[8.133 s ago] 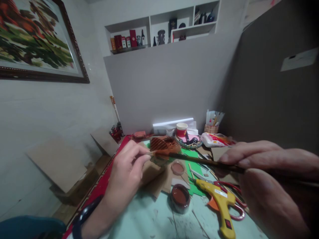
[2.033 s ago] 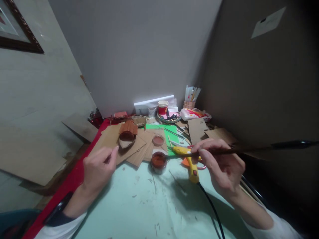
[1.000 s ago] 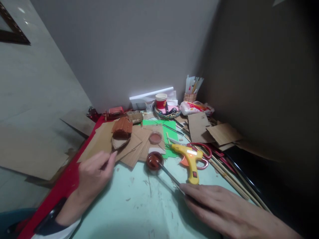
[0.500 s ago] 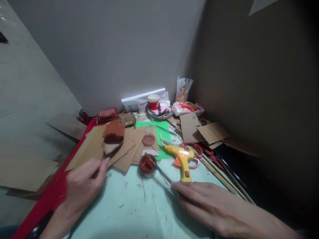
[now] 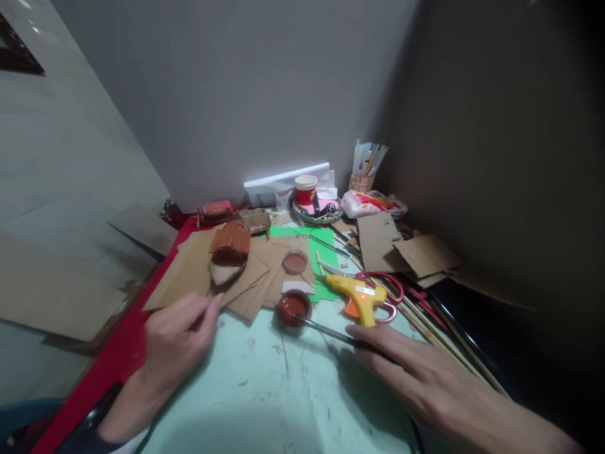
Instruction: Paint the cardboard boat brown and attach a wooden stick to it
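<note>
Right hand flat over the paintbrush handle, fingers loose, not really gripping | brush tip sits in the little jar of brown paint next to the yellow glue gun | left hand loosely curled, fingertips at the cardboard sheets, holding nothing I can see

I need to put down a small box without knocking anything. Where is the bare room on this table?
Bare mint surface lies between the left hand and right hand, nearer than the paint jar. Beyond that it is crowded: cardboard sheets, glue gun, scissors, and bamboo sticks along the right.
</note>
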The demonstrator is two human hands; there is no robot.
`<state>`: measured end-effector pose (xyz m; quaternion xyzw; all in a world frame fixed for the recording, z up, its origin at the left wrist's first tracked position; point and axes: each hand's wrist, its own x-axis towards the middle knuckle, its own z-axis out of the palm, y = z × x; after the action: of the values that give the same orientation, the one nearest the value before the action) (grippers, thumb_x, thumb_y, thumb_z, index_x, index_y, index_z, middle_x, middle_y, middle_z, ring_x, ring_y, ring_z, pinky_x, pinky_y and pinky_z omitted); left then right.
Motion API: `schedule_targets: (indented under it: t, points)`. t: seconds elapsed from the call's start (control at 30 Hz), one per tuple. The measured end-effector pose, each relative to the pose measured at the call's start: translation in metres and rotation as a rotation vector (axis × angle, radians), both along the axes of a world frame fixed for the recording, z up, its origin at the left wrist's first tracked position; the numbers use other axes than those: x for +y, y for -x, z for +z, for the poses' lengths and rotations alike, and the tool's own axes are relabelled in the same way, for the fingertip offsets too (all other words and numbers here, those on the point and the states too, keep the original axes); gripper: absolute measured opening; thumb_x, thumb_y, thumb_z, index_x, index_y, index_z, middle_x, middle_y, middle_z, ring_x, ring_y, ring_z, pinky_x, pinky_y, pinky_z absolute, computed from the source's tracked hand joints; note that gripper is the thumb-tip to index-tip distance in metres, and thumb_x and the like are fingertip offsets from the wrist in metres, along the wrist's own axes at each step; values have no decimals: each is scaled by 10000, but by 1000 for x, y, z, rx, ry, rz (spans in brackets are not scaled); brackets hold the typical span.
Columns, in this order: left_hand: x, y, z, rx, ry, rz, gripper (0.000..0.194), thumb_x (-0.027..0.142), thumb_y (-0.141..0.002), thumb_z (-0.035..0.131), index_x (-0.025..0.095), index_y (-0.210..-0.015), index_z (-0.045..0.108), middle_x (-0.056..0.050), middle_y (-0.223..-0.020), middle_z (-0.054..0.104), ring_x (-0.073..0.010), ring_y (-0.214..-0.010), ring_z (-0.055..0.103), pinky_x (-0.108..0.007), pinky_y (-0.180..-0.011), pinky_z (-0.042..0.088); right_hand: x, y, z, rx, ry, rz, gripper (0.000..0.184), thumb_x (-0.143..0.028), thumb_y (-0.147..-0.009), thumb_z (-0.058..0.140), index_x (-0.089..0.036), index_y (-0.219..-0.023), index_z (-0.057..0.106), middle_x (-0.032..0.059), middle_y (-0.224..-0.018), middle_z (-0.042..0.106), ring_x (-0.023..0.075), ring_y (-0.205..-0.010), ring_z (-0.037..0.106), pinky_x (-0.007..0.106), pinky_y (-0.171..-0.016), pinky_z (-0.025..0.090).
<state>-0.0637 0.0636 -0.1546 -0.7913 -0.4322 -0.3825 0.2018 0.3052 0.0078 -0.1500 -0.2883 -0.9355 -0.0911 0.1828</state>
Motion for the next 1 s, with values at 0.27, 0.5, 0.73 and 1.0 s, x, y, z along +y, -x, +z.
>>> schedule_targets:
  t: [0.27,0.5,0.73,1.0]
  points:
    - [0,-1,1,1,12,9,365,101,-884,659,205,-617,433,83,-556,352,-81,-483,337,-251,-511,284,18,-7,-24,75,99,-46,306,-82,-1078,296,-138,-1252,541,130,-1365,544,260,-1195,561,404,-949,568]
    - [1,0,-2,5,20,8,334,118,-881,666,201,-624,469,80,-555,378,-80,-479,358,-252,-516,296,21,-13,-28,119,138,-55,289,-85,-1082,314,-140,-1260,535,118,-1364,532,262,-1228,507,417,-987,507]
    - [1,0,-2,12,30,10,324,120,-882,670,195,-631,479,72,-561,392,-76,-487,363,-252,-522,299,23,-7,-24,148,134,-38,286,-30,-1049,326,-151,-1193,542,126,-1334,546,271,-1210,509,414,-969,466]
    - [1,-1,-2,15,23,6,341,139,-893,671,193,-615,481,74,-546,385,-68,-471,366,-243,-525,310,22,-3,-25,143,196,-39,313,-30,-1044,331,-136,-1264,526,132,-1371,510,285,-1198,481,462,-983,460]
